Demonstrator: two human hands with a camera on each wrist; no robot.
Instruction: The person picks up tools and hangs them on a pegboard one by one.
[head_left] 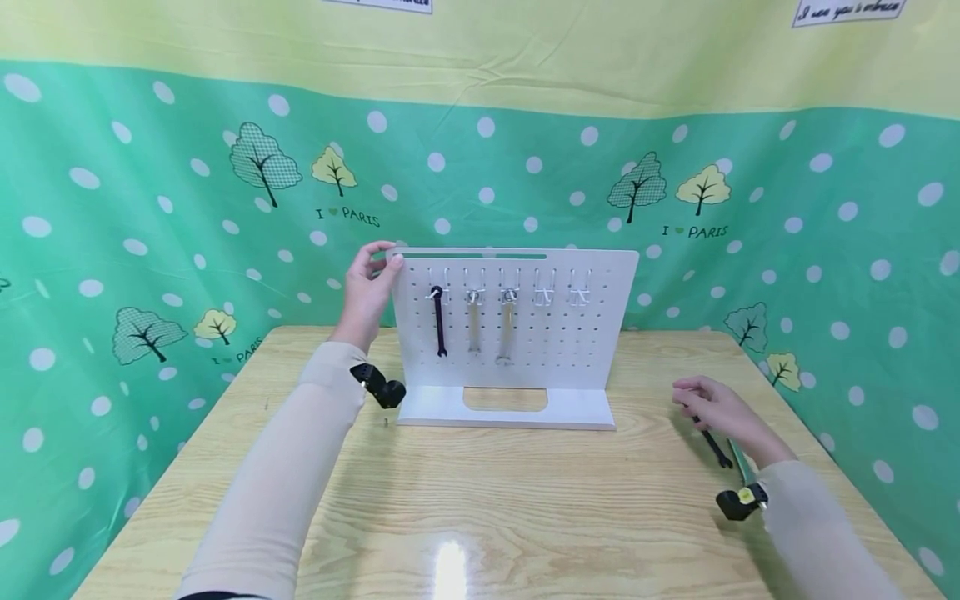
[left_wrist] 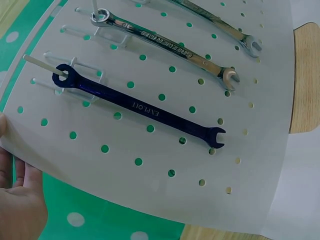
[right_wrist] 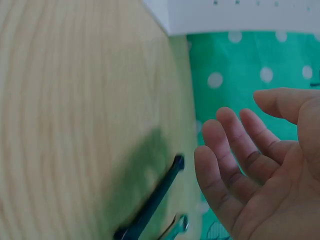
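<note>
A white pegboard (head_left: pixel 562 350) stands on the table, its upper left corner gripped between the thumb and fingers of my left hand (head_left: pixel 367 296). From its leftmost hook hangs a dark blue combination wrench (left_wrist: pixel 145 107). Two silver combination wrenches (head_left: pixel 474 325) hang beside it on the second and third hooks. Two more hooks (head_left: pixel 580 287) on the right carry nothing. Over the table's right side, my right hand (head_left: pixel 723 417) hovers with loosely bent fingers and holds nothing. Below it lie a dark wrench (right_wrist: pixel 155 197) and a shiny wrench (right_wrist: pixel 175 227), the latter partly hidden.
The wooden table (head_left: pixel 510 500) extends in front of the board's base (head_left: pixel 435 408), which has a cut-out slot. A green and yellow curtain (head_left: pixel 487 167) with dots and trees hangs behind and along both sides. Each wrist wears a small black camera (head_left: pixel 378 387).
</note>
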